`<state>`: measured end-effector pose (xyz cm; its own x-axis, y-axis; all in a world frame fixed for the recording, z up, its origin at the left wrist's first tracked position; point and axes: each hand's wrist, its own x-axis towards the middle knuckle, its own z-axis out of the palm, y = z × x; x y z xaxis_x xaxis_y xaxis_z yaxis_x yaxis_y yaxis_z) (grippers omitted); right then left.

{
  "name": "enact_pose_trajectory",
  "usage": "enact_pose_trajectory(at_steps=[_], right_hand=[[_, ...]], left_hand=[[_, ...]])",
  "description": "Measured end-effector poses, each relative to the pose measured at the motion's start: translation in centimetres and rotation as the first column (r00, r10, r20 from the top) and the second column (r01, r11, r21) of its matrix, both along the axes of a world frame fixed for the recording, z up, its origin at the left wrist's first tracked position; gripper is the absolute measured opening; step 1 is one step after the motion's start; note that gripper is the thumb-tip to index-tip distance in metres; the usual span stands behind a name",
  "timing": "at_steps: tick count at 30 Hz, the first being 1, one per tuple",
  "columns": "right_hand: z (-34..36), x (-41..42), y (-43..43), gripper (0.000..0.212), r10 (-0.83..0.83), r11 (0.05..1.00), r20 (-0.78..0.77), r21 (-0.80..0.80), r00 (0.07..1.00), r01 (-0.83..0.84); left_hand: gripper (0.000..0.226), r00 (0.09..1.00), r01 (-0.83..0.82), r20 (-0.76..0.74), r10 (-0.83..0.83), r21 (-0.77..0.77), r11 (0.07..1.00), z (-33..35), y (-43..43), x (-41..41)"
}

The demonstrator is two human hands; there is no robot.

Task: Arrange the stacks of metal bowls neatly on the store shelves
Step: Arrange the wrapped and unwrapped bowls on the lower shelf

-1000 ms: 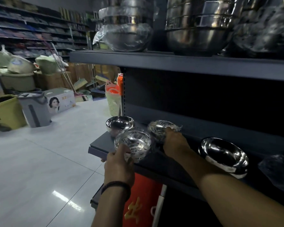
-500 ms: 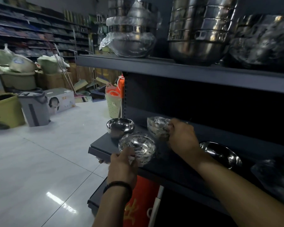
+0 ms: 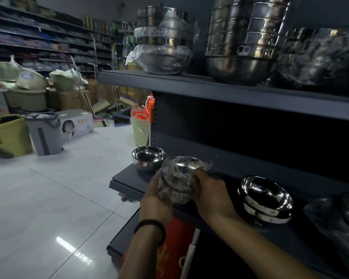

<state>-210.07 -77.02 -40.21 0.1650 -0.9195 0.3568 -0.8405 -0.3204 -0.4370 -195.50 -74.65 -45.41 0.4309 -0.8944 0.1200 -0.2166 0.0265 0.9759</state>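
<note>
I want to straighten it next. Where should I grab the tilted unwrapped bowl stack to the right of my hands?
Probably cup the unwrapped bowl stack low on its rounded walls, on both sides, from the shelf front: its mouth tilts toward you, so the nested bowls stay together.

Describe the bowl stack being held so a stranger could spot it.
Start at the dark lower shelf. Near its left end, the left hand and right hand grip a bowl stack. Unlike the bare bowl beside it, it is wrapped in clear plastic.

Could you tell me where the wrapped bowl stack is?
The wrapped stack is lower centre in head view, between left hand and right hand, right of the bare bowl.
</note>
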Motion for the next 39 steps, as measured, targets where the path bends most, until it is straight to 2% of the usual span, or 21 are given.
enact_pose_trajectory(at_steps=[2, 6, 9, 12, 15, 21, 23, 28, 30, 32, 34, 35, 36, 37, 38, 39], right_hand=[[-0.5, 0.2, 0.1, 0.017, 0.022, 1.000, 0.012, 0.007, 1.000, -0.022], [-0.5, -0.3, -0.1, 0.010, 0.072, 0.997, 0.052, 0.017, 0.996, -0.073], [-0.4, -0.8, -0.6, 0.009, 0.099, 0.995, 0.017, 0.027, 0.995, -0.100], [-0.7, -1.2, -1.0, 0.024, 0.093, 0.995, 0.050, 0.019, 0.994, -0.094], [-1.2, -1.3, -1.0, 0.042, 0.087, 0.993, 0.045, 0.075, 0.995, -0.090], [-2.4, -1.4, -0.6, 0.045, 0.127, 0.974, 0.064, 0.182, 0.990, -0.137], [-2.7, -1.7, -0.6, 0.050, 0.124, 0.975, 0.087, 0.175, 0.988, -0.138], [-3.2, -2.2, 0.6, 0.072, 0.118, 0.976, 0.182, 0.160, 0.976, -0.147], [-3.7, -2.3, 1.6, 0.079, 0.110, 0.981, 0.181, 0.140, 0.977, -0.136], [-4.7, -2.4, 2.7, 0.083, 0.116, 0.980, 0.156, 0.145, 0.981, -0.139], [-5.8, -2.5, 3.2, 0.088, 0.144, 0.978, 0.147, 0.133, 0.979, -0.163], [-6.4, -2.6, 3.3, 0.090, 0.143, 0.980, 0.131, 0.123, 0.981, -0.160], [-6.8, -2.7, 3.3, 0.091, 0.138, 0.983, 0.111, 0.111, 0.984, -0.150], [-7.2, -2.7, 3.3, 0.091, 0.133, 0.984, 0.103, 0.103, 0.986, -0.144], [-7.4, -2.7, 3.3, 0.090, 0.132, 0.984, 0.104, 0.103, 0.986, -0.143], [-7.5, -2.6, 3.3, 0.089, 0.132, 0.984, 0.103, 0.103, 0.986, -0.143]], left_hand=[[0.062, 1.000, 0.026, -0.008, -0.026, -0.002, 1.000, -0.2, -0.3, 0.2], [0.042, 1.000, 0.000, -0.030, 0.000, -0.012, 1.000, -0.2, -0.7, 0.5], [0.041, 0.999, -0.009, -0.032, 0.008, -0.025, 1.000, -0.2, -1.0, 0.8], [0.049, 0.999, 0.020, -0.029, -0.022, -0.064, 0.998, -0.5, -1.2, 1.1], [0.060, 0.998, 0.054, 0.031, -0.051, -0.098, 0.994, -0.8, -1.3, 1.0], [0.066, 0.995, 0.066, 0.077, -0.065, -0.010, 0.998, -1.6, -1.6, 0.3], [0.065, 0.993, 0.071, 0.102, -0.068, -0.032, 0.997, -1.2, -1.6, 0.0], [0.061, 0.987, 0.158, -0.017, -0.160, -0.079, 0.984, -0.8, -1.5, -0.3], [0.060, 0.976, 0.216, 0.044, -0.214, -0.062, 0.974, -1.5, -1.9, 0.3], [0.048, 0.952, 0.271, 0.152, -0.264, -0.023, 0.962, -1.7, -2.3, 0.7], [0.035, 0.961, 0.244, 0.137, -0.242, 0.001, 0.970, -1.6, -3.4, 1.2], [0.029, 0.944, 0.195, 0.273, -0.187, -0.002, 0.981, -1.5, -4.2, 1.5], [0.025, 0.893, 0.172, 0.412, -0.182, 0.062, 0.983, -0.8, -4.7, 1.8], [0.018, 0.828, 0.072, 0.548, -0.123, 0.114, 0.991, -0.2, -5.7, 2.3], [0.014, 0.793, -0.002, 0.605, -0.076, 0.127, 0.992, 0.6, -6.4, 3.0], [0.021, 0.728, -0.059, 0.683, -0.057, 0.144, 0.988, 1.9, -6.9, 3.6]])
